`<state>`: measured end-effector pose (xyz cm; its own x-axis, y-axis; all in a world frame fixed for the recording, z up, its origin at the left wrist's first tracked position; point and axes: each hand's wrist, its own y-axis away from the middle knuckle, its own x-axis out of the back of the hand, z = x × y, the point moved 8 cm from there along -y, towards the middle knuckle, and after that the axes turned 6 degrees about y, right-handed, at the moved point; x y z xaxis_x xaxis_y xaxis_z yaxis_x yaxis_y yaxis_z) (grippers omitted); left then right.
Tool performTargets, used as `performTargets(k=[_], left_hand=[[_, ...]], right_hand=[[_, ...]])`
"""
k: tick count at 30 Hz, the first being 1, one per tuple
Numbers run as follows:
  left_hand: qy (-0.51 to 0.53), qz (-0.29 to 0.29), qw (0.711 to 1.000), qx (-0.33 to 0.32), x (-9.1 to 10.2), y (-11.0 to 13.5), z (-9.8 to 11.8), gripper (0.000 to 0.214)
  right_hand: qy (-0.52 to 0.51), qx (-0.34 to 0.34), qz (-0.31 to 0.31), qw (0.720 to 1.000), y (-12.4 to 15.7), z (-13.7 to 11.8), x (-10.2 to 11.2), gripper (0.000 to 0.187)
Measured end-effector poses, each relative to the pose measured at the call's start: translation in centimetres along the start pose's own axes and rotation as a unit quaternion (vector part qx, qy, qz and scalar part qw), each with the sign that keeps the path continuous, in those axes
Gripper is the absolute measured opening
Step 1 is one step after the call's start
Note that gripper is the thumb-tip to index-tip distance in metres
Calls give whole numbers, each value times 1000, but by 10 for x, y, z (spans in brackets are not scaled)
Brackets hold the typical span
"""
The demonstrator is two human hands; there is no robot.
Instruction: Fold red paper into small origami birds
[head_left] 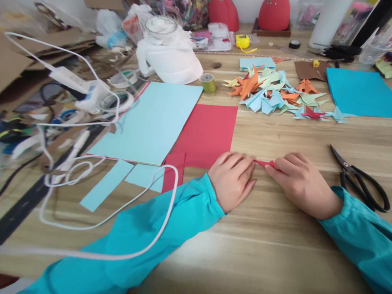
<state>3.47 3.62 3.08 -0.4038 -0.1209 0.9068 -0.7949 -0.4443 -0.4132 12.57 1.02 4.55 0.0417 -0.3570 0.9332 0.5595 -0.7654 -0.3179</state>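
Both my hands rest on the wooden table (pixel 271 230) and press a small folded piece of red paper (pixel 264 163) between them. My left hand (pixel 231 180) lies palm down with fingers together over one end of the piece. My right hand (pixel 300 183) pinches the other end with its fingertips. Most of the red piece is hidden under my fingers. Just behind my left hand lies a larger red sheet (pixel 206 135).
Black scissors (pixel 361 181) lie right of my right hand. A pile of folded paper cranes (pixel 274 93) sits further back. Light blue sheets (pixel 149 123), a teal sheet (pixel 362 92), a thread spool (pixel 208 82) and a white cable (pixel 98 220) are at the left and back.
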Motion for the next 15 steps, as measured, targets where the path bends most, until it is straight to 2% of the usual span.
performTargets(k=[15], left_hand=[[9,-20,1000,7,-1,-1,-1,37]], right_hand=[[0,-1,-2,1000,-1,0,0,26]])
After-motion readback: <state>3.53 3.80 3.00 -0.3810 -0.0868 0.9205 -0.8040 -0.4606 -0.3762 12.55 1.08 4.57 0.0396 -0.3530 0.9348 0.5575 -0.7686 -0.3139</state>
